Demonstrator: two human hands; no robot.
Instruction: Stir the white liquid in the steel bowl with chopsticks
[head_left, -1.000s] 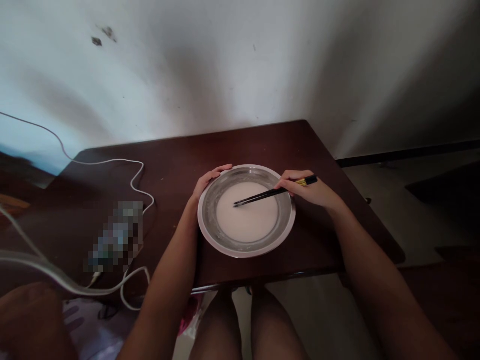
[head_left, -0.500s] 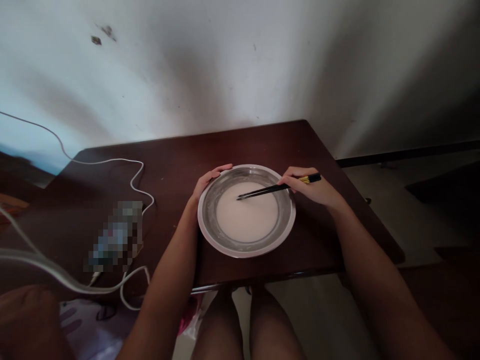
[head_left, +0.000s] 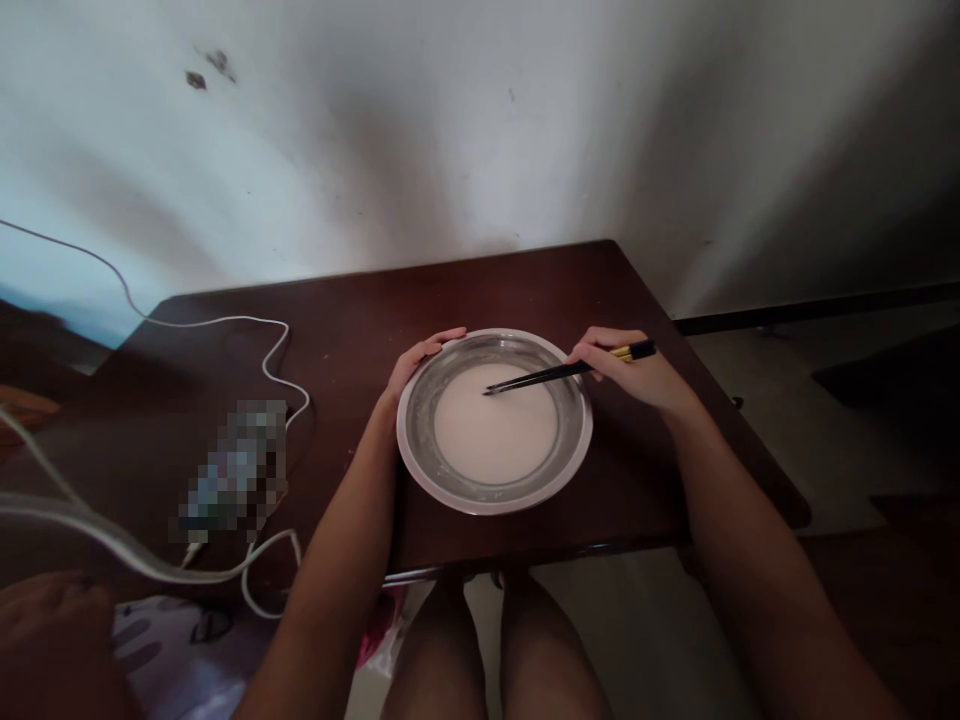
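Two black chopsticks with gold-marked upper sections (head_left: pixel 540 376) are clamped between the thumb and fingers of the right hand (head_left: pixel 628 368). Their tips point left over the off-white liquid (head_left: pixel 495 435); whether the tips are submerged is unclear.

Handling, chopsticks: probably light and stiff, and likely to slip if the grip becomes wet. Hold at the upper section, clear of the liquid.

Handling, wide round metal bowl with pale rim (head_left: pixel 480 508): the wall appears rigid and unlikely to break; the contents probably add weight and may slosh if tilted. Support it at opposite sides of the rim, keeping it level.

Position: the bowl rests on the dark red-brown table (head_left: pixel 525 285), between the two hands. The left hand (head_left: pixel 414 365) touches its far-left edge, fingers together and curved along the outside. Its thumb is hidden, so a firm clamp cannot be confirmed. The right hand is at the bowl's right edge.
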